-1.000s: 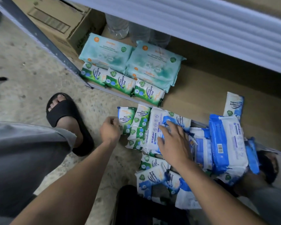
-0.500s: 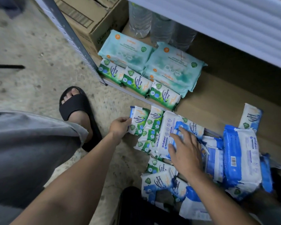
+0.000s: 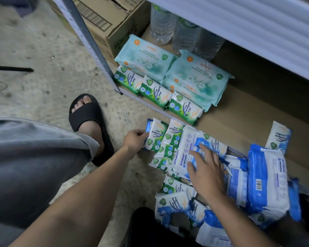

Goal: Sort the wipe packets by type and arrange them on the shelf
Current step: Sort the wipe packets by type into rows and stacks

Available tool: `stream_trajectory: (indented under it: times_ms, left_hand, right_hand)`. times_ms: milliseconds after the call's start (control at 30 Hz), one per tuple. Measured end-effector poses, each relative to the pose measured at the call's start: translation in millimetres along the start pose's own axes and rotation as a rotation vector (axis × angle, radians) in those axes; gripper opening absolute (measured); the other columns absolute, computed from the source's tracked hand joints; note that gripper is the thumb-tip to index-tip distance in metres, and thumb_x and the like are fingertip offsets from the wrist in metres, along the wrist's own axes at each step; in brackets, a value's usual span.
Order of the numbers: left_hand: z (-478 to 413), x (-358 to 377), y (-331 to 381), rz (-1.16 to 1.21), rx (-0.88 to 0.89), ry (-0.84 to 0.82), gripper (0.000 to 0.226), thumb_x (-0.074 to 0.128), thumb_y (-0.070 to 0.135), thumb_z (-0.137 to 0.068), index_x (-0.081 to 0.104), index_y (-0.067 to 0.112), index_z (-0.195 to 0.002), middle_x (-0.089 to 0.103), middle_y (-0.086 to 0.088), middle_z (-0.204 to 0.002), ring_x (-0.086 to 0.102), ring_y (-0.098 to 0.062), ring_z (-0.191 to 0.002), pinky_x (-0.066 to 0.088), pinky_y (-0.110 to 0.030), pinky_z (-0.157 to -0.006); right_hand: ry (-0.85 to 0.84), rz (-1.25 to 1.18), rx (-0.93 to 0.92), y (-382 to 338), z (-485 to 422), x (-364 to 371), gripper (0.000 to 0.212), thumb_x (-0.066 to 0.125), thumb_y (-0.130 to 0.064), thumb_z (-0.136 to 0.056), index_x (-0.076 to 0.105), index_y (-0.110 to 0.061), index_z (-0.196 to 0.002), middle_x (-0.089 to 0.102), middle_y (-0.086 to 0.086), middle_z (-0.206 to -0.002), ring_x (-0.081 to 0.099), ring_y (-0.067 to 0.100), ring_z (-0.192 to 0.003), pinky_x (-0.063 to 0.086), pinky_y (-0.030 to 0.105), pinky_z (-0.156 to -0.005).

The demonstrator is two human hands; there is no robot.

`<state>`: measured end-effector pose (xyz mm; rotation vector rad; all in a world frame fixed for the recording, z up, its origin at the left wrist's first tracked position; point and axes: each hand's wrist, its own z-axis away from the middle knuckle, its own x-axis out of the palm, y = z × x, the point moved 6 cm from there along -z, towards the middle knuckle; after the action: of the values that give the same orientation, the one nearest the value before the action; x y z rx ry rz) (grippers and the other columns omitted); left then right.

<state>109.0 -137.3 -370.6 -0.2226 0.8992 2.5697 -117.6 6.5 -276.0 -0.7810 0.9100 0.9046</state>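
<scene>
A green pine packet [image 3: 156, 135] is pinched by the left hand [image 3: 135, 139]; at its 3 o'clock, an antabax packet [image 3: 183, 148] is covered by the spread right hand [image 3: 206, 172]

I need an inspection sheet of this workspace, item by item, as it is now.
Surface: cardboard-lined shelf, partly bare.
Job's things: three green pine wipe packets in a row at the shelf front; teal wipe packs stacked behind them; mixed heap unsorted by the shelf edge.
Clutter: cardboard box, left; water bottles at the shelf back.
Hands: left hand grips a pine packet; right hand lies flat on an antabax pack.
Cables: thin black strip, kind unclear.
Surroundings: concrete floor, metal upright, black sandal.
</scene>
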Motion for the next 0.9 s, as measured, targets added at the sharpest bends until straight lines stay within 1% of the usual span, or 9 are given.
stream_trajectory:
  times_ms: [67,133,233,367,467,633,767,833,900]
  left_hand:
    - [3,-5,4,-0.2,0.069,0.021,0.015,0.065,0.028,-0.091,0.076,0.02,-0.086,0.076,0.0,-0.08,0.071,-0.022,-0.079,0.059,-0.034,-0.072]
    - [9,-9,10,-0.33,0.11,0.061,0.018,0.062,0.028,-0.09,0.076,0.016,-0.09,0.075,-0.003,-0.082,0.07,-0.024,-0.083,0.057,-0.036,-0.076]
    - [22,-22,17,-0.431,0.14,0.185,0.018,0.058,0.03,-0.089,0.072,0.021,-0.095,0.073,-0.001,-0.082,0.066,-0.024,-0.084,0.05,-0.031,-0.074]
    - [42,-45,27,-0.518,0.24,0.364,0.02,0.054,0.031,-0.09,0.07,0.02,-0.095,0.07,-0.005,-0.085,0.063,-0.031,-0.082,0.047,-0.035,-0.07]
    - [57,-52,41,-0.527,0.315,0.398,0.02,0.053,0.031,-0.09,0.069,0.02,-0.093,0.069,-0.003,-0.082,0.062,-0.03,-0.078,0.047,-0.037,-0.067]
    - [90,-25,62,-0.447,0.385,0.304,0.018,0.057,0.033,-0.088,0.069,0.019,-0.085,0.07,0.0,-0.074,0.063,-0.023,-0.07,0.053,-0.036,-0.068]
    - [116,20,66,-0.319,0.392,0.13,0.021,0.062,0.029,-0.09,0.07,0.014,-0.079,0.068,-0.001,-0.068,0.058,-0.015,-0.063,0.048,-0.032,-0.063]
    - [126,45,62,-0.265,0.376,0.039,0.021,0.064,0.028,-0.09,0.072,0.011,-0.082,0.068,-0.002,-0.072,0.055,-0.014,-0.066,0.044,-0.027,-0.063]
    - [135,73,55,-0.243,0.371,-0.075,0.02,0.067,0.027,-0.091,0.072,0.008,-0.086,0.069,-0.004,-0.076,0.056,-0.013,-0.069,0.047,-0.026,-0.065]
  right_hand:
    - [-0.003,0.001,0.003,0,-1,0,0.04,0.06,-0.038,-0.094,0.062,-0.025,-0.132,0.039,0.001,-0.153,0.034,0.025,-0.138,0.042,0.049,-0.104]
    - [-0.005,-0.008,0.003,0,-2,0,0.04,0.06,-0.038,-0.094,0.062,-0.024,-0.132,0.04,0.001,-0.152,0.035,0.025,-0.137,0.042,0.05,-0.104]
    - [-0.014,-0.02,-0.006,1,-2,0,0.041,0.059,-0.039,-0.094,0.062,-0.024,-0.132,0.039,0.001,-0.154,0.035,0.025,-0.139,0.041,0.05,-0.106]
    - [-0.066,-0.044,-0.026,3,1,0,0.044,0.054,-0.04,-0.098,0.056,-0.023,-0.139,0.033,0.001,-0.158,0.027,0.024,-0.146,0.036,0.049,-0.112]
    - [-0.065,-0.083,-0.033,4,6,-6,0.048,0.053,-0.039,-0.099,0.051,-0.021,-0.144,0.032,0.001,-0.159,0.025,0.021,-0.147,0.034,0.045,-0.115]
    - [-0.021,-0.165,0.044,17,22,-17,0.048,0.058,-0.035,-0.097,0.053,-0.02,-0.143,0.039,0.0,-0.155,0.036,0.022,-0.141,0.036,0.041,-0.112]
    - [0.027,-0.378,0.133,34,38,-26,0.043,0.06,-0.031,-0.096,0.057,-0.019,-0.138,0.051,-0.001,-0.145,0.049,0.022,-0.129,0.04,0.041,-0.109]
    - [0.062,-0.509,0.194,42,48,-34,0.04,0.057,-0.03,-0.099,0.056,-0.023,-0.137,0.055,-0.003,-0.14,0.052,0.021,-0.126,0.042,0.036,-0.104]
    - [0.094,-0.574,0.269,53,59,-41,0.037,0.054,-0.03,-0.1,0.056,-0.024,-0.137,0.059,-0.001,-0.136,0.053,0.021,-0.124,0.042,0.033,-0.097]
